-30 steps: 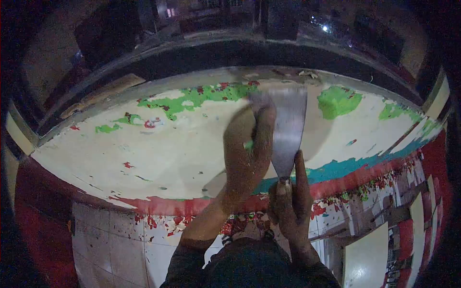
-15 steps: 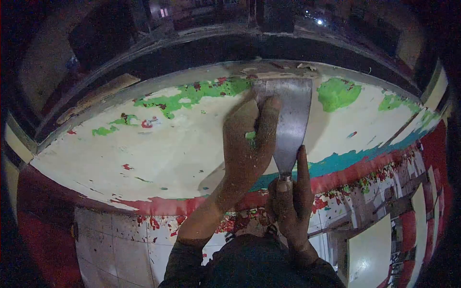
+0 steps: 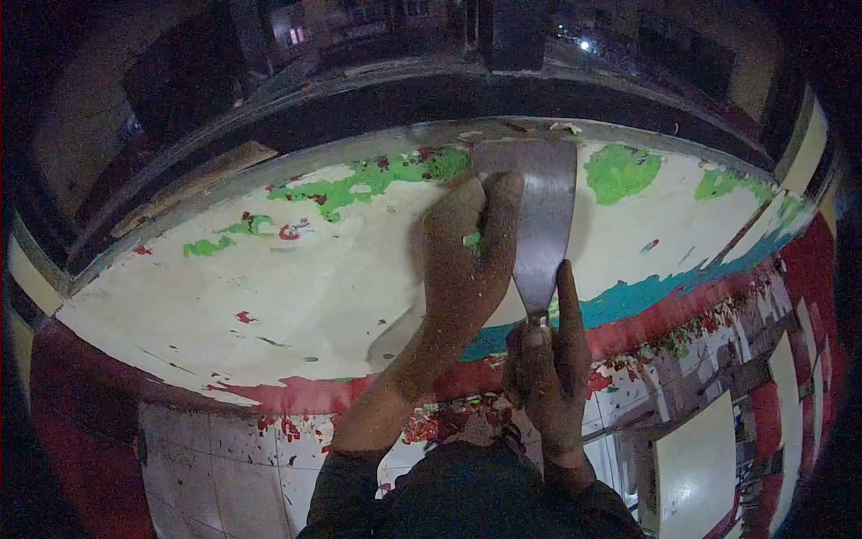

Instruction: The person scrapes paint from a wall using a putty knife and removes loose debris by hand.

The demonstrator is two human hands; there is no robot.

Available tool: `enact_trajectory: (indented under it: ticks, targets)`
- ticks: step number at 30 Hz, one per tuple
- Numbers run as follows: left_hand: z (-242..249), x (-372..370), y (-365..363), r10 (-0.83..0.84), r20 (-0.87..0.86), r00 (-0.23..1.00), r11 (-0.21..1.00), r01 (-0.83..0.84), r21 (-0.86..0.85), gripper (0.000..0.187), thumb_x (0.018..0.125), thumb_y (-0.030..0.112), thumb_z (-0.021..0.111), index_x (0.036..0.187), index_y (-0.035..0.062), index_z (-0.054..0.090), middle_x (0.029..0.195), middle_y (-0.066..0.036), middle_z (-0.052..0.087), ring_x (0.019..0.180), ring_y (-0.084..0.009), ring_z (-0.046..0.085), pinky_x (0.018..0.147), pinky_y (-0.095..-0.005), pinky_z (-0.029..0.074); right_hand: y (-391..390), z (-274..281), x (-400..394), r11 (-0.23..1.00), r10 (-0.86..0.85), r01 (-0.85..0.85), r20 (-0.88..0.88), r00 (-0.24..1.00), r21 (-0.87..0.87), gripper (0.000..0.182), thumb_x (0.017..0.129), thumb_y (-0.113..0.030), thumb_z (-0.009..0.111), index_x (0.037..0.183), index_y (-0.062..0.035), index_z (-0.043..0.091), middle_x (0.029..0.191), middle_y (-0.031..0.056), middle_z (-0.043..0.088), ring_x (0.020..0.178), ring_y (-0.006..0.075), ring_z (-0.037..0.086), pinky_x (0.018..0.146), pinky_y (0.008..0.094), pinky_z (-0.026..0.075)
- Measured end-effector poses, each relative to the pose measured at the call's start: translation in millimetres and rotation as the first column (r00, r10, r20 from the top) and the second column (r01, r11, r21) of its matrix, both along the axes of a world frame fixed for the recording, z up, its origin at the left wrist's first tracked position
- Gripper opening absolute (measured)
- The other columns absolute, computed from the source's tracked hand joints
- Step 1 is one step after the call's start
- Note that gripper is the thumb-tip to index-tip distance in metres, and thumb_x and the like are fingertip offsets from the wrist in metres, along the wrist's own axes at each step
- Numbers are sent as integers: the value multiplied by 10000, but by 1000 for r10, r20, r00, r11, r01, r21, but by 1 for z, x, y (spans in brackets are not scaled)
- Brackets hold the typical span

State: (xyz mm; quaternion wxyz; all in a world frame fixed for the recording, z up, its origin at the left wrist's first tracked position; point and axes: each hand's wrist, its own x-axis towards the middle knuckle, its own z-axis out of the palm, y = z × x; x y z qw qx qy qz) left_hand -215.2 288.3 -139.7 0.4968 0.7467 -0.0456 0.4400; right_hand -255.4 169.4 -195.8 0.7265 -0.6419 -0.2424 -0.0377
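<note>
A wide metal paint scraper [image 3: 544, 216] lies with its blade pointing away from me, its far edge at the back rim of a white-painted ledge. My right hand [image 3: 546, 382] is closed round the handle, one finger stretched up along the blade's right side. At the blade's left edge, my left hand [image 3: 467, 247] grips the metal, with one digit lying on top; its other fingers are partly hidden. Green paint patches [image 3: 359, 184] with dark red specks remain left of the blade, and another green patch [image 3: 623, 172] sits to its right.
A dark window frame [image 3: 377, 101] curves behind the ledge. A strip of wood [image 3: 206, 184] rests at the back left. Teal and red bands [image 3: 310, 393] run along the front edge. Paint flakes [image 3: 431, 427] litter the tiled floor below, with pale panels [image 3: 696, 467] at lower right.
The view has shifted slightly. Both hands keep their hold on the scraper, whose blade stays at the back rim; the green patches look much the same.
</note>
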Motion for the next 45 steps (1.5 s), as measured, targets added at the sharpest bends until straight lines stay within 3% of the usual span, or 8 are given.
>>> enact_trajectory:
  ticks: [6,9,13,19,22,25,38,45]
  targets:
    - [8,0,2,-31,-90,995,992,20,-121,228,866,190,511,779,-11,574,677,-67,545,612,-161,473,593,-284,387,3,13,0,998,48,-45,-69,996,37,582,902,-185,412,1375,-63,96,565,-9,411,393,40,352,349,189,290]
    - [-17,3,-2,128,276,953,982,-160,98,211,868,195,511,828,1,583,745,-71,561,653,-164,492,632,-291,400,-8,-1,-8,998,50,-47,-60,997,38,584,900,-181,416,1369,-41,97,565,-7,410,390,42,350,346,189,288]
    - [-13,-8,1,-151,-33,988,987,149,-60,230,855,198,507,754,-6,538,621,-127,523,525,-208,504,483,-336,371,-9,-7,-7,998,56,-54,-87,995,16,581,895,-165,420,1361,-12,108,596,-10,416,436,46,358,381,193,295]
    - [20,-43,35,257,71,964,861,-262,435,202,778,214,581,842,23,562,726,-110,553,675,-265,534,684,-366,423,-46,-24,4,992,103,-87,-190,976,91,594,880,-136,433,1362,-2,112,678,-14,449,530,47,386,468,189,334]
    - [61,-25,44,350,422,837,430,-543,721,249,746,228,601,893,30,562,851,-129,553,819,-276,528,773,-392,409,-63,-37,9,991,135,-130,-193,972,36,602,879,-136,436,1365,-11,104,686,-11,458,537,49,401,476,188,350]
    - [72,-10,47,331,241,912,386,-364,848,248,739,235,602,876,31,572,917,-148,532,883,-297,512,734,-418,421,-70,-47,15,993,92,-103,-163,982,-62,592,881,-144,434,1364,-14,118,701,0,469,553,55,422,485,191,365]
    - [90,-48,61,394,-106,913,673,-208,710,162,775,115,563,912,32,578,854,-149,559,826,-340,532,742,-409,422,-89,-60,41,973,58,-90,-150,987,-212,551,880,-172,429,1338,21,192,901,101,547,715,120,504,608,265,434]
    - [47,-23,12,628,221,746,183,-418,890,467,771,285,579,1121,-12,490,1051,-193,514,978,-338,474,867,-485,360,-110,-58,45,1000,4,-9,-213,977,-22,568,869,-165,452,1331,43,196,879,83,561,717,118,531,591,255,447]
